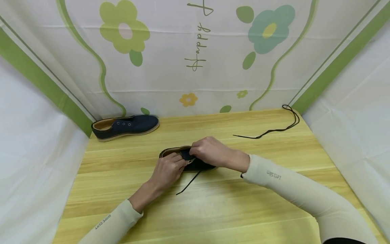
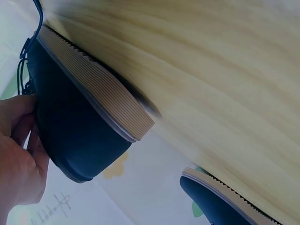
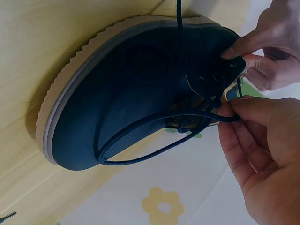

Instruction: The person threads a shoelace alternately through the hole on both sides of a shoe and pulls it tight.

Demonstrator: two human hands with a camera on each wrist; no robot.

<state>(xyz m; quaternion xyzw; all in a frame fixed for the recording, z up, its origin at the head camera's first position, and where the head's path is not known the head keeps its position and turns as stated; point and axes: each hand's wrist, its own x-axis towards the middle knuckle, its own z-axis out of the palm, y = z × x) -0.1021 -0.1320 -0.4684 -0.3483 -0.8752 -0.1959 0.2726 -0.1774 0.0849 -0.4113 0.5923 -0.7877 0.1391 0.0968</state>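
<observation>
A dark blue lace-up shoe (image 1: 198,166) with a ribbed tan sole (image 2: 101,82) is on the wooden table in front of me. My left hand (image 1: 167,171) pinches the shoe's eyelet flap (image 3: 233,65) between thumb and finger, near the ankle opening. Close beside it, my right hand (image 3: 262,145) pinches a dark shoelace (image 3: 140,123) over the tongue. From those fingers the lace runs in a long loop above the toe. One loose lace end (image 1: 189,183) trails onto the table on the near side. In the head view the hands hide most of the eyelets.
A second dark blue shoe (image 1: 138,124), without a lace, stands at the table's back left. Another black shoelace (image 1: 275,130) lies loose at the back right. Behind the table (image 1: 122,159) hangs a flower-printed cloth (image 1: 164,67), with white cloth at both sides.
</observation>
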